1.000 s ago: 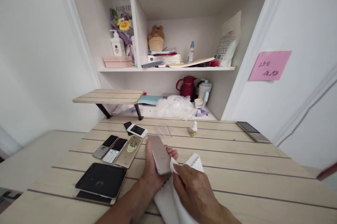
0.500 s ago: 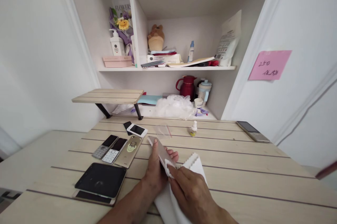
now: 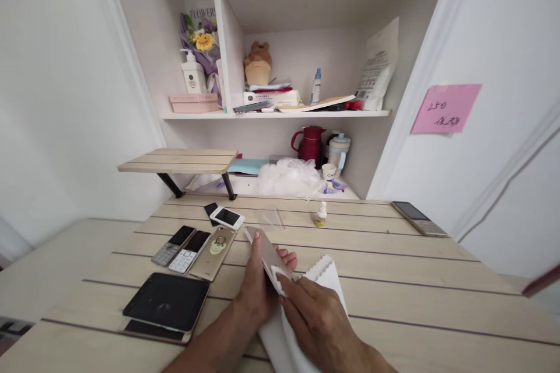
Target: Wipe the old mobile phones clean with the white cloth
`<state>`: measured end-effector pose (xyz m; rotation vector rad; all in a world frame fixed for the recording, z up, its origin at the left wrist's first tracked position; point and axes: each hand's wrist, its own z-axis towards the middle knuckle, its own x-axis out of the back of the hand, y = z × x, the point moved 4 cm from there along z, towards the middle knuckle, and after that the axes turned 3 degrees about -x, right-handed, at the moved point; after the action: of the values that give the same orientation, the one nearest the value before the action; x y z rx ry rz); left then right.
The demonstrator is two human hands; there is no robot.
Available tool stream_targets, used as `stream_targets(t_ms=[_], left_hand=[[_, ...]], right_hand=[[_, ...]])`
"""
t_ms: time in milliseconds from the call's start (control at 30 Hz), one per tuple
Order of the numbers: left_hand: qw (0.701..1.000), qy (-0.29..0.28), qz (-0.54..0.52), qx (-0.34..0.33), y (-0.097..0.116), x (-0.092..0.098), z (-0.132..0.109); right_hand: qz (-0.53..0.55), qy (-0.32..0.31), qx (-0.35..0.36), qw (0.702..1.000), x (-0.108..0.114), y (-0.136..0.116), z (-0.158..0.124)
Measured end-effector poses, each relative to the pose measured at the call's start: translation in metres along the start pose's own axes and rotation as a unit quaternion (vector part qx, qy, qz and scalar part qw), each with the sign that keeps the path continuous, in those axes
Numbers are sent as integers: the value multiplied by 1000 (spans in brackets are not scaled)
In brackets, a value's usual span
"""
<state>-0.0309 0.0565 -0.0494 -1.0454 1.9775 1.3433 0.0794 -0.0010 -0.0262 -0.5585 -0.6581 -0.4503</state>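
My left hand (image 3: pixel 256 285) is closed round a pinkish smartphone (image 3: pixel 270 251), with the thumb along its near edge and the fingertips showing past the far side. The phone is tilted above the table. My right hand (image 3: pixel 317 314) grips a white cleaning cloth (image 3: pixel 326 272) with a zigzag edge and presses a fold of it onto the phone's lower end. The rest of the cloth hangs down under my hands. Left of my left hand lie a gold phone (image 3: pixel 214 253) with a ring holder, a white keypad phone (image 3: pixel 189 252) and a grey keypad phone (image 3: pixel 174 246).
A black tablet (image 3: pixel 168 301) lies on another device at the near left. Further back are a white phone (image 3: pixel 227 217), a clear zip bag (image 3: pixel 272 218) and a small spray bottle (image 3: pixel 321 215). One more keypad phone (image 3: pixel 419 219) sits at the far right. A raised wooden stand (image 3: pixel 179 160) is at back left.
The right fingers and the fold of cloth have shifted very slightly up along the phone. The left hand keeps its hold, and the other things stay put.
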Motion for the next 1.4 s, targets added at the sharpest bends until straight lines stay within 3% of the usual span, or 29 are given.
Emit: stream_targets(t_ms=[367,567,900,1033,1400], left_hand=[[998,-40,-38,18,12,-5,-6],[992,-115,-21,37,15,-4,-6],[984,-168,-21,63,19,-9,-10],[980,-189,-23,65,19,-9,-10],[976,-207,-12,61,21,-12,-17]], right_hand=[[-23,-20,-34,999,2,5,1],[-16,-17,-43,999,1,6,3],[148,28,-52,987,9,4,8],[197,18,-60,978,10,3,11],[247,34,-86,965,11,4,10]])
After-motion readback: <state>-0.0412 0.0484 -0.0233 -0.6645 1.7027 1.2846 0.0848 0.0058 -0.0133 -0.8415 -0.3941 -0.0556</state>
